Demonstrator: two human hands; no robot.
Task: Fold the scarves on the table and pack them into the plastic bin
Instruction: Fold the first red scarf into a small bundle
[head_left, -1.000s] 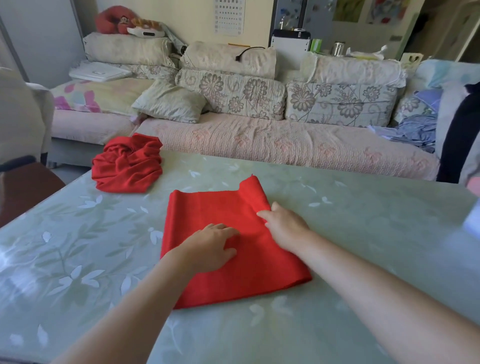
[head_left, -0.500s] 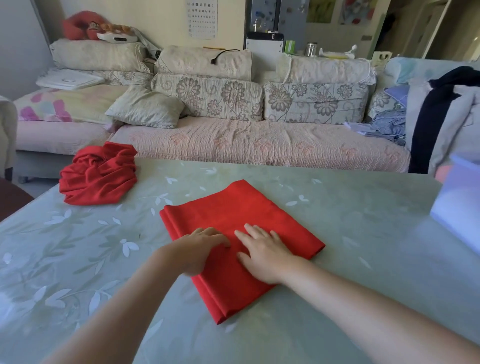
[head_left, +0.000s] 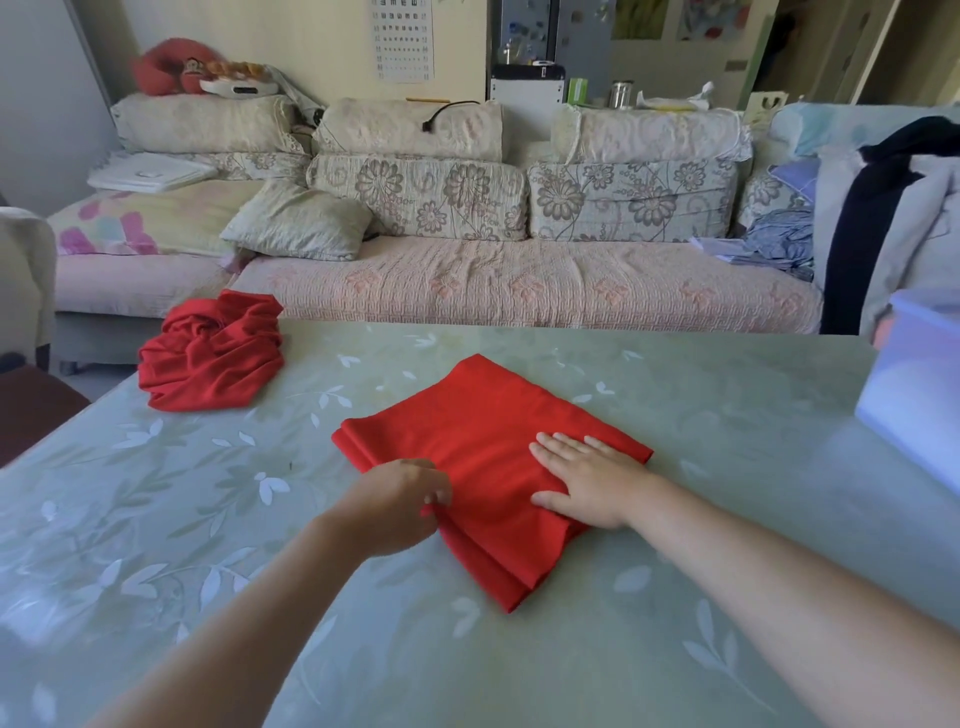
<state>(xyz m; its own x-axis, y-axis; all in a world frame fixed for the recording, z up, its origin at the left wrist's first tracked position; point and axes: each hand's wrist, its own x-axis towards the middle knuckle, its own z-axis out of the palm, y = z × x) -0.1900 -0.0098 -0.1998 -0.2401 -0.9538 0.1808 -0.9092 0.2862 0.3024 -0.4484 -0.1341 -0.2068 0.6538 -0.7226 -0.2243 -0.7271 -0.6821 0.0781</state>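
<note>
A folded red scarf (head_left: 483, 431) lies in the middle of the green leaf-patterned table (head_left: 701, 415). My left hand (head_left: 397, 501) pinches the scarf's left near edge with curled fingers. My right hand (head_left: 589, 478) lies flat on top of the scarf, fingers straight and spread. A second red scarf (head_left: 213, 353) sits crumpled in a heap at the table's far left. The translucent plastic bin (head_left: 917, 389) stands at the right edge of the table, partly cut off by the frame.
Behind the table runs a long sofa (head_left: 519, 286) with floral cushions and piled clothes at its right end. A chair (head_left: 26, 291) stands at the left of the table.
The view has swung right, bringing more of the bin in. My left hand has gone from resting on the scarf to pinching its edge. My right hand has slid right across the scarf.
</note>
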